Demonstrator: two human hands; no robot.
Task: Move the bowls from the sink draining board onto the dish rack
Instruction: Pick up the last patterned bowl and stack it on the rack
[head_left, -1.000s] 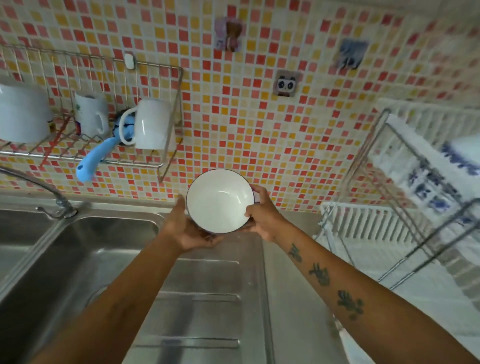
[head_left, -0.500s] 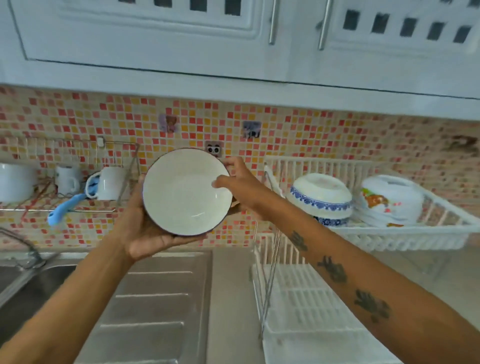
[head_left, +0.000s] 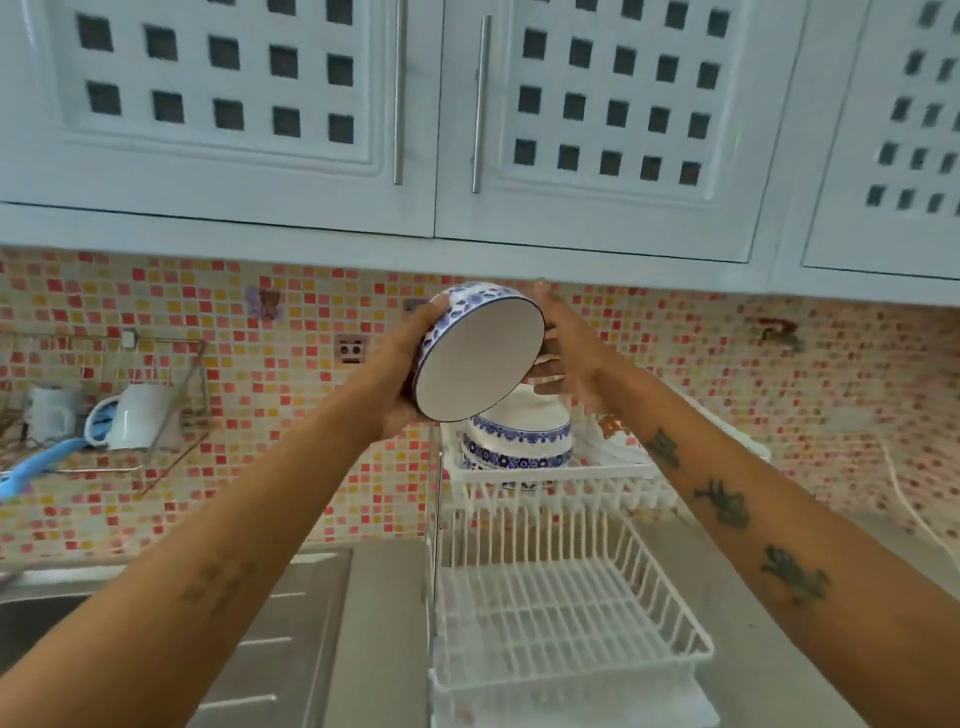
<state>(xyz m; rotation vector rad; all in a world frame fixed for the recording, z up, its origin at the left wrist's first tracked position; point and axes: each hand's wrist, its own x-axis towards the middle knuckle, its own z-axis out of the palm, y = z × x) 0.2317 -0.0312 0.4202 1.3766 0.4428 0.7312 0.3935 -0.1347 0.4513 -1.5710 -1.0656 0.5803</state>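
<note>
- Bowl (head_left: 480, 358) is in the air, above the upper tier of the dish rack (head_left: 550, 478), tipped on edge with its opening facing down toward the viewer.
- Left hand (head_left: 405, 374) is wrapped around the patterned outside wall and appears to carry most of the weight. Fingers go behind the bowl, so I can't see the full wrap.
- Right hand (head_left: 566, 348) lies against the far rim, fingers spread and mostly flat. It looks like it's steadying and steering, not clamping.
- The tilt makes sense: my guess is the bowl is being turned over to go mouth-down, so water drains.
- Stacked bowls (head_left: 517, 441) already sit upside down on the top tier, directly below the held one. Probably the target is on top of that stack.
- Another dish sits to the right, mostly hidden behind the right forearm; can't tell what it is.
- Lower tier (head_left: 566, 613) of the rack is bare wire.
- Draining board (head_left: 280, 639) to the left shows no bowls in the visible part; the arms hide some of it.
- Risk: stack may wobble if the bowl lands off-centre.
</note>
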